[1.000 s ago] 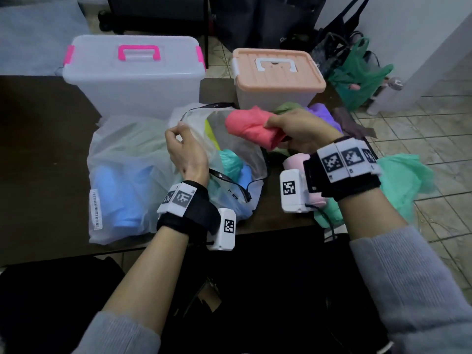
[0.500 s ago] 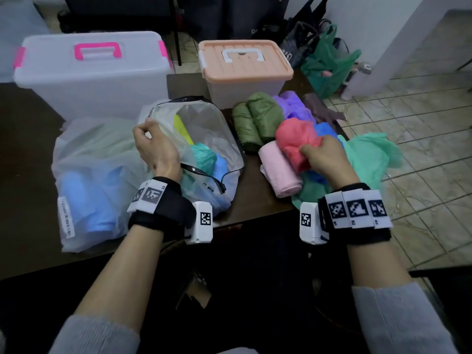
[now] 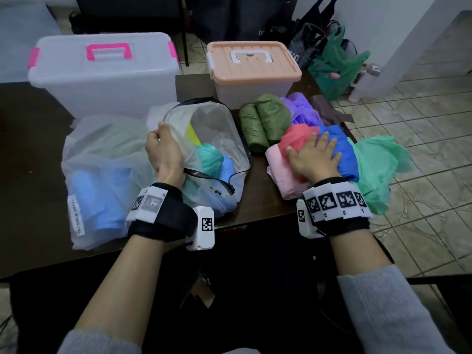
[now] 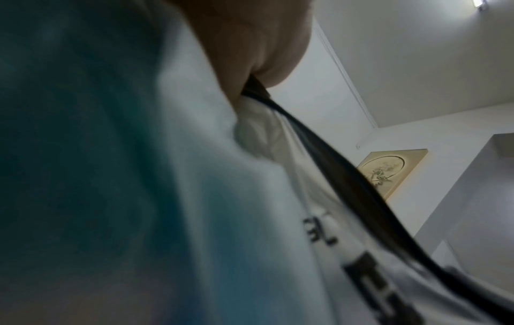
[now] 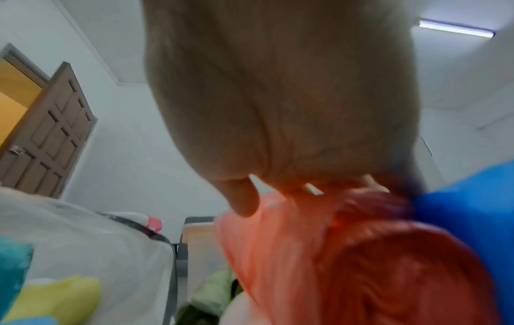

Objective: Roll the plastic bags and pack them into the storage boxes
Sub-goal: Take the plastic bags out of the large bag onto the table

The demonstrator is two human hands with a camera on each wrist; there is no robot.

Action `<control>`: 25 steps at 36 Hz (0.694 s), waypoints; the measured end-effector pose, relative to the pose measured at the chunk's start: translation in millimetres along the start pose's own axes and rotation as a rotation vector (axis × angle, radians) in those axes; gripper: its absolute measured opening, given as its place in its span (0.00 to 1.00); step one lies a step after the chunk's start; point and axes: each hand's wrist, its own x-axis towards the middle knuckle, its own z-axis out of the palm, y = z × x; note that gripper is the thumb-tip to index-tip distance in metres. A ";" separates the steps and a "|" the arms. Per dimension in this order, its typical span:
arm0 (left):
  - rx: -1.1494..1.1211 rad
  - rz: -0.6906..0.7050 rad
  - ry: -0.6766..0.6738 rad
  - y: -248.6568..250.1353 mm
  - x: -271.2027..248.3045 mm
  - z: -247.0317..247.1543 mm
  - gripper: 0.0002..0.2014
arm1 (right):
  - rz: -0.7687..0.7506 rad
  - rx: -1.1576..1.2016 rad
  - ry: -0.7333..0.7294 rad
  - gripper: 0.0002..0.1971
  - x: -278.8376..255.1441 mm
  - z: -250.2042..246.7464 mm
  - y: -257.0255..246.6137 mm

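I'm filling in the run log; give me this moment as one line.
left hand: grips clear zip pouch rim | right hand: flat on red bag | storage boxes: lids on

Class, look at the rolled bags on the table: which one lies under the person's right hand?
The red bag: the flat right hand presses on it, while the two green rolls lie untouched beside it.

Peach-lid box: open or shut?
Shut. The peach lid sits flat on the box, white handle folded down on top. Whether the side latches are clipped cannot be told.
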 end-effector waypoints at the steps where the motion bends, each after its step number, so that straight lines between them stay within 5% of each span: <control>1: 0.012 0.006 -0.008 -0.9 0.0 -2.8 0.19 | -0.002 0.042 0.016 0.36 -1.7 -1.5 -2.4; 7: 0.024 0.018 -0.004 -4.3 -0.2 -20.2 0.19 | -0.315 0.362 0.496 0.27 -22.8 -19.8 -32.5; 9: 0.009 -0.004 0.007 -5.9 2.3 -26.2 0.19 | -0.343 0.574 0.367 0.22 -30.0 -20.7 -49.1; 13: 0.019 0.002 0.012 -7.3 2.3 -33.4 0.19 | -0.214 0.901 -0.329 0.10 -46.0 -1.0 -79.9; 15: 0.007 0.005 0.009 -7.3 1.0 -35.9 0.19 | -0.160 0.899 -0.495 0.11 -50.0 12.8 -87.3; 20: -0.034 -0.026 0.016 -8.5 1.3 -41.4 0.18 | -0.086 0.882 -0.615 0.24 -53.6 36.6 -100.7; 25: -0.063 -0.085 -0.021 -5.9 -0.4 -42.8 0.14 | -0.119 0.675 -0.542 0.34 -50.3 46.4 -111.6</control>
